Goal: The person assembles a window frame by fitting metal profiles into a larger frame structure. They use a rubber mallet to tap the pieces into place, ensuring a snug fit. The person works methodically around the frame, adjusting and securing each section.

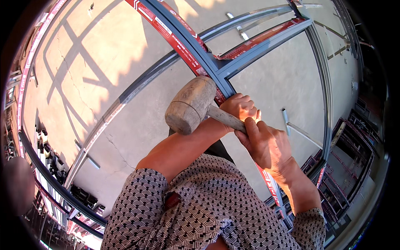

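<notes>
My right hand [268,143] is wrapped round the handle of a wooden mallet [191,105]. Its thick, worn barrel-shaped head lies to the left, over my left forearm. Just beyond the handle, my left hand [241,107] is closed with curled fingers on the bar of a grey metal window frame [223,75]. The mallet and my own hand partly hide the grip there. Red and white protective film [183,50] runs along the frame's bars. A strip of it has peeled loose near the joint where the crossbar meets the long bar.
Supports [291,125] show under the frame on the concrete floor [137,125]. More frames [354,150] are stacked at the right. Dark profile pieces [50,154] lie at the left. A curved-looking dark bar [54,183] crosses the lower left. Long shadows fall at the upper left.
</notes>
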`<action>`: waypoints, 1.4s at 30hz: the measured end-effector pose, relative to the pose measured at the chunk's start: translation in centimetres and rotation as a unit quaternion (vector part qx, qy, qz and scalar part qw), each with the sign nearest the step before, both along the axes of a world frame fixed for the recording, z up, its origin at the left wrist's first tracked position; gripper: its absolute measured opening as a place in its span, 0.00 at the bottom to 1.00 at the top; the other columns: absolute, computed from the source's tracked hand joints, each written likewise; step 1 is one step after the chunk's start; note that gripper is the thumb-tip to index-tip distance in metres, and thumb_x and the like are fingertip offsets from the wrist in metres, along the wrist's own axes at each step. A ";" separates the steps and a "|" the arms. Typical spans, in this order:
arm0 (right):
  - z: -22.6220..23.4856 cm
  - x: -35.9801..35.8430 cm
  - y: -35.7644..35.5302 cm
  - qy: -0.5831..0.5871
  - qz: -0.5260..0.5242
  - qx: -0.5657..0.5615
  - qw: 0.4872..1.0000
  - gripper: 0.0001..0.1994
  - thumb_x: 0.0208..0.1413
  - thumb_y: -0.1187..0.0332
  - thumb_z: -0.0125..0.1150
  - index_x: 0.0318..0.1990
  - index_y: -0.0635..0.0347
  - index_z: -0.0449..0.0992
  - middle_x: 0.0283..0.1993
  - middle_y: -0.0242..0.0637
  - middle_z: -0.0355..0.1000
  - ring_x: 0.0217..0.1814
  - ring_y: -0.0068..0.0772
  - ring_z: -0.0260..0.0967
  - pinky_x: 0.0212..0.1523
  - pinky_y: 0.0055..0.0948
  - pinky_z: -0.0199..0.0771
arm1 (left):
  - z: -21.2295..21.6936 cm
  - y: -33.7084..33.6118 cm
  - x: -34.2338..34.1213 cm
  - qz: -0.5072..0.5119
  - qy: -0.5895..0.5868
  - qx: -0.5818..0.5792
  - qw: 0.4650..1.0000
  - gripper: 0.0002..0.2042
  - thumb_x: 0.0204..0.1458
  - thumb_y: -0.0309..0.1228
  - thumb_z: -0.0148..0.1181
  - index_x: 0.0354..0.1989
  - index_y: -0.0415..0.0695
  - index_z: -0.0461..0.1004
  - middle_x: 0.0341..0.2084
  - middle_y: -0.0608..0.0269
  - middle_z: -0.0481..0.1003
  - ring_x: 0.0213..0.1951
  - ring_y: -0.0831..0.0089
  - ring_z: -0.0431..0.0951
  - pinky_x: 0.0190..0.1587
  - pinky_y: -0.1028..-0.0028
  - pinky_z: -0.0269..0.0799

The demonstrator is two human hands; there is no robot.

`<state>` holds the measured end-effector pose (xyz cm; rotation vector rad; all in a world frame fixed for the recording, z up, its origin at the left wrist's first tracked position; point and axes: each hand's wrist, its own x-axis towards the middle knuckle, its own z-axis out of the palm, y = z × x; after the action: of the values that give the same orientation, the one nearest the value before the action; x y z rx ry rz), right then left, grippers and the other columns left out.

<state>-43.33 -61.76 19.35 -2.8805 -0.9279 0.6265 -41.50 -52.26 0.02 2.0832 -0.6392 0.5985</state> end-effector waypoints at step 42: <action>-6.9 -11.4 -9.0 -0.019 -0.525 0.345 0.778 0.16 0.76 0.58 0.59 0.38 0.60 0.72 0.25 0.20 0.63 0.25 0.12 0.53 0.25 0.22 0.53 | 3.1 7.5 5.2 -0.075 -0.050 0.125 0.988 0.10 0.48 0.31 0.67 0.20 0.49 0.71 0.25 0.67 0.70 0.31 0.66 0.73 0.37 0.66 0.69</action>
<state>-54.73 -70.74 12.48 -2.1776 0.4595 0.0583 -36.31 -44.71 3.13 2.2206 -0.9633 0.5629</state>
